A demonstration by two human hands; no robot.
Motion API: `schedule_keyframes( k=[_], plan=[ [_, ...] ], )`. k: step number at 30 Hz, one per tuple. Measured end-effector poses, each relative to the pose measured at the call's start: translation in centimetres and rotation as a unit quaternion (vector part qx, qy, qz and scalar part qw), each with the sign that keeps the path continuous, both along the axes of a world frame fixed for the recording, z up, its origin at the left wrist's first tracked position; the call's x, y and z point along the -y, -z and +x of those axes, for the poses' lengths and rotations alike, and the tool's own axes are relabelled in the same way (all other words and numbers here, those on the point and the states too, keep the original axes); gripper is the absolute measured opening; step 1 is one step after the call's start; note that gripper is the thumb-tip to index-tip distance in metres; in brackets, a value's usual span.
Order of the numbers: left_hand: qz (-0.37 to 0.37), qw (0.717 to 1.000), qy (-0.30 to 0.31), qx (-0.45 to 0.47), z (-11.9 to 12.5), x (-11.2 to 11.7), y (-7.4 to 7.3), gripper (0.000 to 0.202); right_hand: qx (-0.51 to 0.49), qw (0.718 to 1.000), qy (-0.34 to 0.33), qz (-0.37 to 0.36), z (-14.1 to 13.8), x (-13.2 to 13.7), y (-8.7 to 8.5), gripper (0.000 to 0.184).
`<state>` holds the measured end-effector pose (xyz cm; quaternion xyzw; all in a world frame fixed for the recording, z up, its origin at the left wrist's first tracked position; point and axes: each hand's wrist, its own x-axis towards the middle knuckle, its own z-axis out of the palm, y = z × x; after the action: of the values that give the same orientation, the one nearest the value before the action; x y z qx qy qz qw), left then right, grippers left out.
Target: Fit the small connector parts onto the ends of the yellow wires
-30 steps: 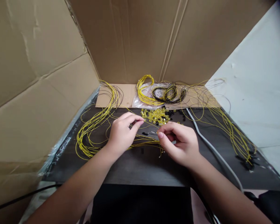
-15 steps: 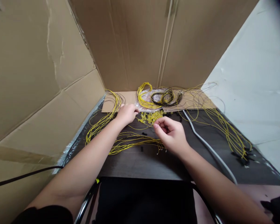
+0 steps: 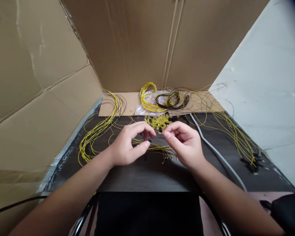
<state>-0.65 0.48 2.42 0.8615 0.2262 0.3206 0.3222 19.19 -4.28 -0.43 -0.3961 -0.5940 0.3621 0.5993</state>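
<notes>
My left hand is over the table with thumb and forefinger apart, and nothing shows between them. Facing it, my right hand pinches with thumb and forefinger on what looks like the end of a thin wire; its exact tip is too small to make out. Just behind the fingertips lies a pile of small yellow plastic pieces. Below both hands a bundle of yellow wires runs across the table, metal-tipped ends to the right. My left hand partly hides this bundle.
Yellow wires loop at the left. Coiled yellow and black wires lie on a clear bag at the back. Wires with black connectors lie right, past a grey cable. Cardboard walls stand left and behind.
My left hand has come back from the far left of the yellow pieces toward me, and its fingers have spread beside my right hand. My right hand keeps its pinch. The view has shifted slightly.
</notes>
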Motion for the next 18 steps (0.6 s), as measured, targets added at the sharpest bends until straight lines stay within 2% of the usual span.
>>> schedule_keyframes(
  k=[2,7,13,18],
  plan=[
    [0.003,0.999,-0.001,0.037,0.2,0.1,0.7,0.017,0.005,1.000,0.002,0.001,0.0,0.1,-0.1,0.010],
    [0.054,0.993,-0.050,0.096,0.6,0.6,2.0,0.012,0.036,0.999,0.004,0.000,0.1,0.2,-0.1,0.007],
    [0.105,0.987,-0.084,0.087,0.3,1.6,1.9,0.011,0.073,0.997,-0.019,0.013,0.0,0.4,-0.2,0.004],
    [0.158,0.978,-0.118,0.070,0.5,1.8,2.1,0.013,0.124,0.991,-0.013,0.048,-0.2,0.4,-0.3,0.004]
  ],
)
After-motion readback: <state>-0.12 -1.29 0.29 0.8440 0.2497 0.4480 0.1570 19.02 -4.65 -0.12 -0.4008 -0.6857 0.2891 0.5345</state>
